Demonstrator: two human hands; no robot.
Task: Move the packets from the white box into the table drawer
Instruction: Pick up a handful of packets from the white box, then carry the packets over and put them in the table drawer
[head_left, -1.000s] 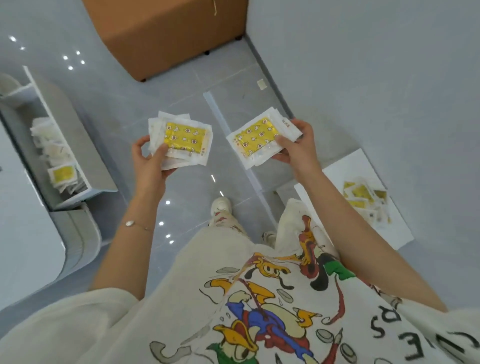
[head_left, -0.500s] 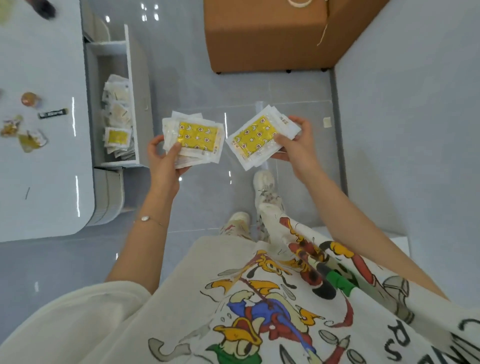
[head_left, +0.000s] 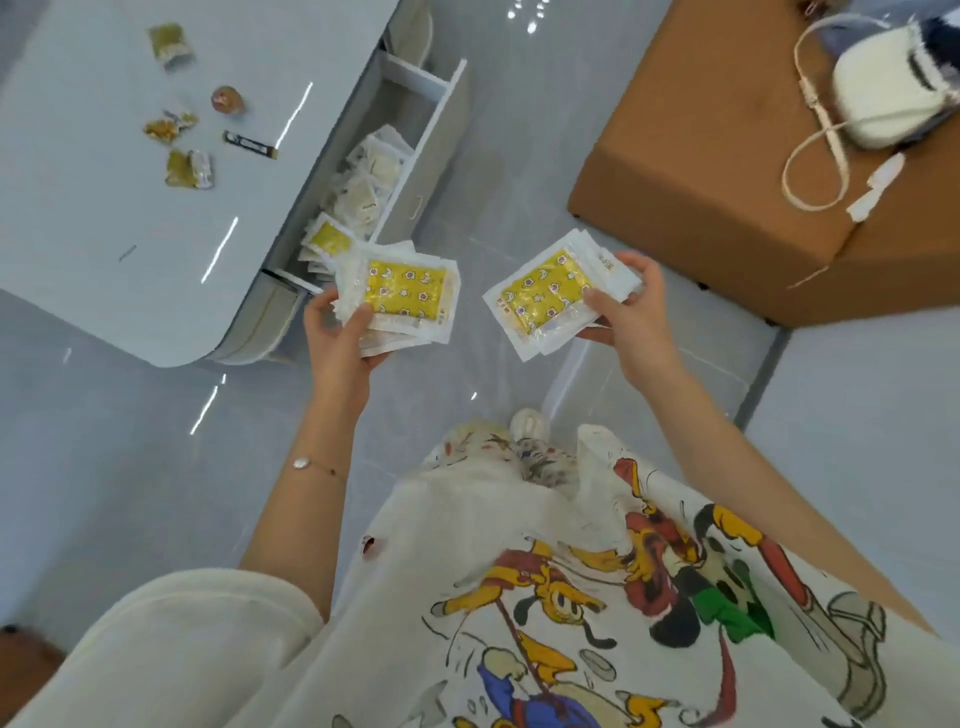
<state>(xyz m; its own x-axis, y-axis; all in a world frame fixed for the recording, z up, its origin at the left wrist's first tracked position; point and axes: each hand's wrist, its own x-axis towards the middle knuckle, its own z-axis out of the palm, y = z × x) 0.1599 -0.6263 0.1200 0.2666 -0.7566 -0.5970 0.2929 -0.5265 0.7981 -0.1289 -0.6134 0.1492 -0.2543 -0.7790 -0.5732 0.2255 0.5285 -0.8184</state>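
Note:
My left hand (head_left: 337, 338) grips a stack of white packets with yellow patterned fronts (head_left: 402, 288), held just in front of the open table drawer (head_left: 431, 140). A second, similar stack of packets (head_left: 550, 293) sits in my right hand (head_left: 623, 317), out over the floor to the right. Inside the drawer lie several more packets (head_left: 358, 197), one showing yellow. The white box is out of view.
The white table (head_left: 130, 218) at upper left carries small wrappers (head_left: 182, 169) and a dark stick (head_left: 249, 145). A brown box-shaped seat (head_left: 701, 197) with a white bag (head_left: 883, 98) stands at upper right. My feet (head_left: 524, 431) are on the grey tiled floor.
My view has swung left toward the table, and the white box has left the frame. Both hands, still holding their stacks, are now closer to the open drawer.

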